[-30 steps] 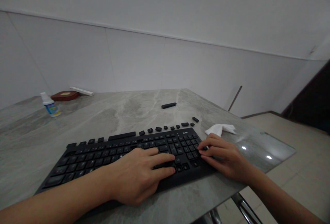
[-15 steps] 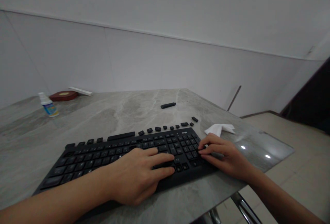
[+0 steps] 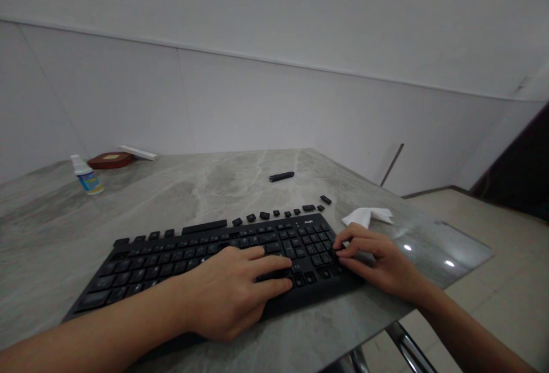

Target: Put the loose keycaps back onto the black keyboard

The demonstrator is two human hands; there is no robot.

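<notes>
A black keyboard [image 3: 171, 258] lies at the near edge of a grey marble table [image 3: 193, 190]. My left hand [image 3: 231, 293] rests flat on its middle, fingers stretched out over the keys, holding nothing. At the right end of the number pad, my right hand [image 3: 377, 261] has its fingertips pinched together; what they grip is hidden. A row of loose black keycaps [image 3: 277, 213] and one long key bar [image 3: 203, 226] lie just behind the keyboard.
A crumpled white tissue [image 3: 366, 214] lies beyond my right hand. Farther back are a black pen-like stick [image 3: 281, 176], a small white bottle [image 3: 88, 175], a red-brown box [image 3: 110, 159] and a white bar [image 3: 137, 152]. The table's right corner [image 3: 484, 253] overhangs a tiled floor.
My right hand's fingers have curled a little tighter at the number pad's edge. The left hand stays put. The view has shifted slightly.
</notes>
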